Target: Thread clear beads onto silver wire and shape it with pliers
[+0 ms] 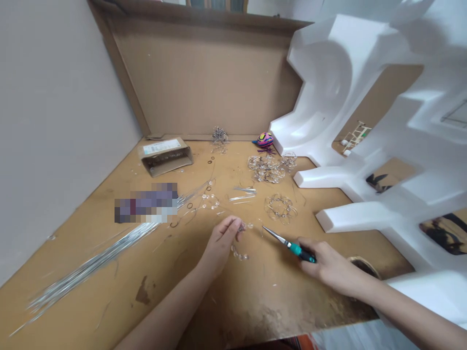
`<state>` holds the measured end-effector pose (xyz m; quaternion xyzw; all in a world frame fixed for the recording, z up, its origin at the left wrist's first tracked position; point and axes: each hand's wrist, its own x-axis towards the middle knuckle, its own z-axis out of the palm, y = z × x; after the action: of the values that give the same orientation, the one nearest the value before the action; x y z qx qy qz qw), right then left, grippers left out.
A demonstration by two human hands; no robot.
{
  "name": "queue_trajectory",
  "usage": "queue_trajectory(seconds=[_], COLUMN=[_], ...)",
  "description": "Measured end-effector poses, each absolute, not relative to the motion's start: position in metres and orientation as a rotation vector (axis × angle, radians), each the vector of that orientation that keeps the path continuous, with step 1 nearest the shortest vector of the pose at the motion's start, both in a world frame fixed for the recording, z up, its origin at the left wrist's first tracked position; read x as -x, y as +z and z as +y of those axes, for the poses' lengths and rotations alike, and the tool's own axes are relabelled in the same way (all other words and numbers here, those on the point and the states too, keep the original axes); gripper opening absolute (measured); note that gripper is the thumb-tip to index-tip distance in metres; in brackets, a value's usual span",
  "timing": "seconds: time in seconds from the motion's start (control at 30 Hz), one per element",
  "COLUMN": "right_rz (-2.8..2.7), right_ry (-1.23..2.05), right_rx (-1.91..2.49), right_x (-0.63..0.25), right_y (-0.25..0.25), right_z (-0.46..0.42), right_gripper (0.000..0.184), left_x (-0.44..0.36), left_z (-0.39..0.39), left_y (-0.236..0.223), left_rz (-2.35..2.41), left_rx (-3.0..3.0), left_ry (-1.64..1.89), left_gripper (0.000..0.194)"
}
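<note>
On brown board bench (255,304), near edge: left hand (221,240) in narrow grip, pinching clear glass bead string (239,252) on thin wire; right hand (321,260) in tight grip round green-and-black long-nose pliers (288,245), tips just beside beads. Farther off: long silver wire bunch (91,262), round clear bead ring (280,209), brown cardboard box (166,155).

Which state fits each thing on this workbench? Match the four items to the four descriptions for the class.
Items:
1. right hand
2. left hand
3. bundle of silver wires
4. cardboard box

Descriptions:
A. Lying at the back of the bench
B. Holding a strand of clear beads
C. Gripping teal-handled pliers
D. Fanned across the bench's left side

Pairs: 1-C, 2-B, 3-D, 4-A
</note>
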<state>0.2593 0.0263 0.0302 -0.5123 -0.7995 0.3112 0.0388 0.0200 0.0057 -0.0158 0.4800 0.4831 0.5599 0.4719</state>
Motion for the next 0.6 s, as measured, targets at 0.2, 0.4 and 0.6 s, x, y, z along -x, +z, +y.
queue_trajectory(seconds=[0.2, 0.4, 0.6], right_rz=[-2.493, -2.529, -2.563], right_ry=[0.752, 0.655, 0.549], right_rx=[1.624, 1.598, 1.574], right_x=[-0.263, -0.254, -0.245], right_y=[0.035, 0.035, 0.034], right_z=[0.021, 0.021, 0.019], right_gripper=[0.029, 0.029, 0.031], left_x=[-0.021, -0.025, -0.026], left_z=[0.004, 0.000, 0.000], left_y=[-0.010, -0.010, -0.011], left_rz=[1.413, 1.451, 1.427], left_rx=[-1.341, -1.487, -1.513], left_ry=[1.278, 1.218, 1.174], left_gripper=[0.026, 0.027, 0.027])
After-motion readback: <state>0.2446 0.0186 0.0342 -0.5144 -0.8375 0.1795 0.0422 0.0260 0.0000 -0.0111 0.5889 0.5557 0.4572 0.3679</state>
